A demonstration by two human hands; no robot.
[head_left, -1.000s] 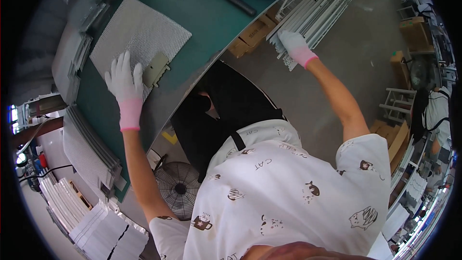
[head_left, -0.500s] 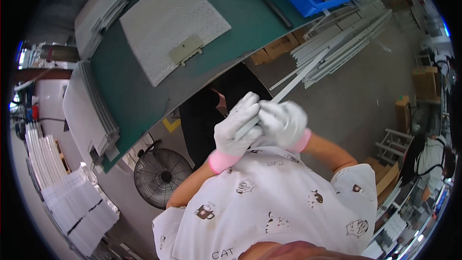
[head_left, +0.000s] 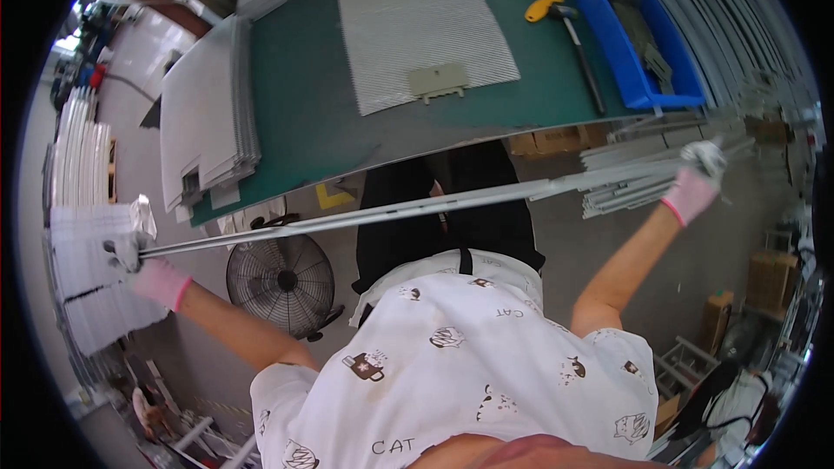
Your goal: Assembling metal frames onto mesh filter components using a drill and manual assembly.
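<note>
I hold a long thin metal strip (head_left: 417, 206) stretched across my body, below the front edge of the green table (head_left: 304, 113). My left hand (head_left: 143, 265), in a white glove with a pink cuff, grips its left end far out to my left. Far out to the right, my right hand (head_left: 695, 182), gloved the same way, grips the other end next to a pile of similar metal strips (head_left: 643, 178). A grey mesh panel (head_left: 421, 26) with a small beige latch plate (head_left: 439, 82) lies flat on the table.
A stack of mesh panels (head_left: 208, 113) sits at the table's left. A blue bin (head_left: 638, 35) with parts and a yellow-handled hammer (head_left: 565, 30) lie at the right. A floor fan (head_left: 280, 282) stands below the table. White panel stacks (head_left: 82, 252) are at far left.
My hands were together in front of my chest on the strip; they have now spread wide apart to its two ends, holding it level across me.
</note>
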